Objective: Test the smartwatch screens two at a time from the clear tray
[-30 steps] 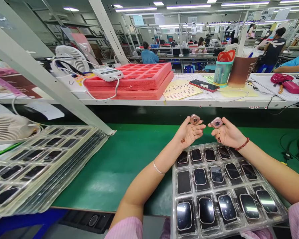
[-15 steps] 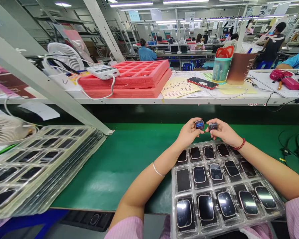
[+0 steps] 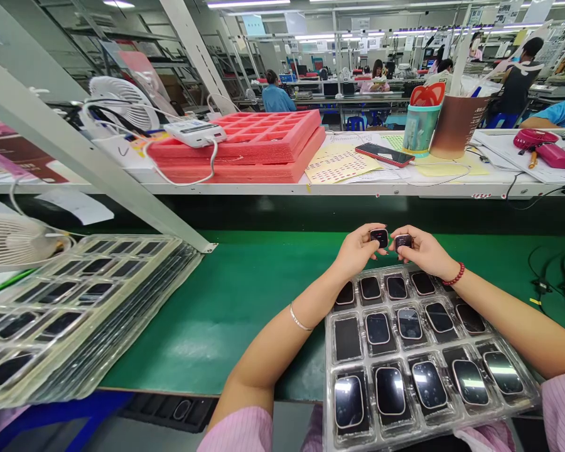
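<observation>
My left hand (image 3: pixel 358 252) pinches a small pink smartwatch body (image 3: pixel 379 237) with its dark screen turned toward me. My right hand (image 3: pixel 424 252) grips a second watch body (image 3: pixel 403 241) the same way, right beside the first. Both hands hover above the far edge of a clear plastic tray (image 3: pixel 332 389) that lies on the green belt (image 3: pixel 245 301). The tray's pockets hold several watch bodies, screens up, in rows. A red bead bracelet circles my right wrist and a thin bangle my left forearm.
A stack of clear trays with more watch bodies (image 3: pixel 70 307) lies at the left, under a slanted white frame post (image 3: pixel 98 169). The raised shelf behind carries red foam trays (image 3: pixel 249 144), a phone (image 3: pixel 385 154), cups (image 3: pixel 435 129) and sticker sheets. Fans stand at the left; other people work far behind.
A second ago both hands showed the pink backs of the two watch bodies, palms up. They have turned them over, screens toward me, and lowered them slightly over the tray's far edge.
</observation>
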